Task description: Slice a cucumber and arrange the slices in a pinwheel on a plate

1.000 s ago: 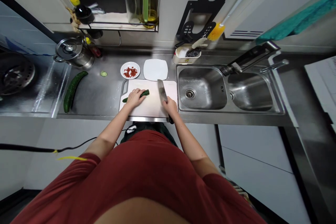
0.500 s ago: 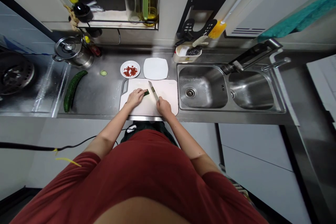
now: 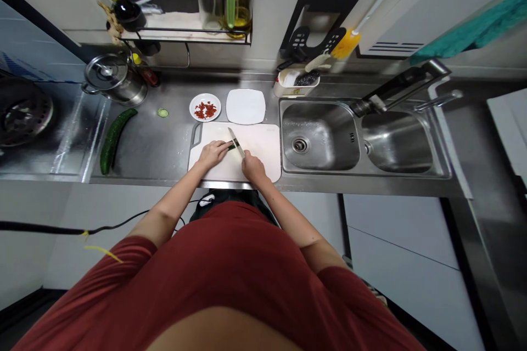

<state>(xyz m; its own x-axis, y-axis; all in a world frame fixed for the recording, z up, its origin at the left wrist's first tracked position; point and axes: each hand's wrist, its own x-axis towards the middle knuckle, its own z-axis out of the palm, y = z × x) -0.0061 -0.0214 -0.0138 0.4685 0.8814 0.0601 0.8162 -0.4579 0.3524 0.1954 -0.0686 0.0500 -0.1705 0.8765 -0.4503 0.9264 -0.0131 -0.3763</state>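
Note:
On the white cutting board (image 3: 263, 145) my left hand (image 3: 212, 153) presses down on a dark green cucumber piece (image 3: 231, 146), which it mostly hides. My right hand (image 3: 252, 167) grips the handle of a knife (image 3: 235, 141). The blade stands on the cucumber's right end, right beside my left fingertips.
A whole cucumber (image 3: 113, 138) and one slice (image 3: 162, 113) lie on the steel counter at left. Behind the board are a small plate of red chopped bits (image 3: 205, 108) and an empty white plate (image 3: 245, 106). A double sink (image 3: 362, 142) is on the right, a lidded pot (image 3: 111, 77) at back left.
The knife has swung from the board's right side leftward onto the cucumber's end beside my left hand. My left hand has stayed on the cucumber.

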